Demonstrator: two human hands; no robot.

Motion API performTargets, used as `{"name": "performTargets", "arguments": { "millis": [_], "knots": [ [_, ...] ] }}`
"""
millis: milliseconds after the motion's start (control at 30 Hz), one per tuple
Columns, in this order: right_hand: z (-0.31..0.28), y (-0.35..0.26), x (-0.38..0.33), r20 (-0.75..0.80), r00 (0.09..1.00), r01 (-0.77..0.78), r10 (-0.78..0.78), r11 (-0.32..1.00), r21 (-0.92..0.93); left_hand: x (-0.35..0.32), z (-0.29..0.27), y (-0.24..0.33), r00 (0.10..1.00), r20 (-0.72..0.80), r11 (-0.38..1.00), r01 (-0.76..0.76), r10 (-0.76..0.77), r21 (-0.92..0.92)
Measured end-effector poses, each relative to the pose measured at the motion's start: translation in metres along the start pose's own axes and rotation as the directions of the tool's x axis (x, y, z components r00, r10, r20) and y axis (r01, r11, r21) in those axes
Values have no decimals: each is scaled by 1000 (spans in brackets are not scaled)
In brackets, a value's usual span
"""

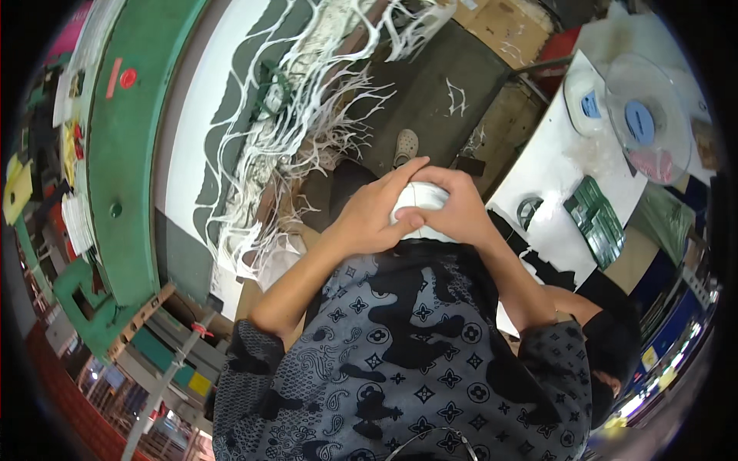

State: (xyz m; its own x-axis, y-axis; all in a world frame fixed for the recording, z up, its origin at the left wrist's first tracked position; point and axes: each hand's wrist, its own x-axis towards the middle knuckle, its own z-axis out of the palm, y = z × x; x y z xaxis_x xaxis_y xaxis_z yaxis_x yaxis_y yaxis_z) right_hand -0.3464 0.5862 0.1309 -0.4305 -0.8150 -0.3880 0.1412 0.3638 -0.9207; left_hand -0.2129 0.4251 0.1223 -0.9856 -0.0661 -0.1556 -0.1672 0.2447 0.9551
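One white bundle point(417, 198) is sitting between left hand point(373, 211) and right hand point(461, 206), both curling around and gripping its opposite sides.

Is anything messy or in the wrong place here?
Yes, a bit. A loose white scrap lies on the dark surface, apart from the tangled white strips, so it may have been dropped. Nothing looks odd about the white bundle between the left hand and the right hand.
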Motion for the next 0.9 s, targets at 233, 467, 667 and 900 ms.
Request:
{"name": "performTargets", "arguments": {
  "millis": [233,467,667,900],
  "knots": [
    [43,27,-16,213,977,-26,1,993,114,-80,-5,-2,939,-257,971,202,-230,-132],
    [96,-12,23,420,884,169,-204,978,120,-118,-39,2,917,-386,983,149,-97,108],
    [141,-48,40,376,921,118,-102,993,-21,-149,-107,17,959,-283,982,79,-28,171],
    [221,-86,36,14,967,255,-256,952,-173,-193,-174,-5,956,-253,912,-29,145,410]
  ]
}}
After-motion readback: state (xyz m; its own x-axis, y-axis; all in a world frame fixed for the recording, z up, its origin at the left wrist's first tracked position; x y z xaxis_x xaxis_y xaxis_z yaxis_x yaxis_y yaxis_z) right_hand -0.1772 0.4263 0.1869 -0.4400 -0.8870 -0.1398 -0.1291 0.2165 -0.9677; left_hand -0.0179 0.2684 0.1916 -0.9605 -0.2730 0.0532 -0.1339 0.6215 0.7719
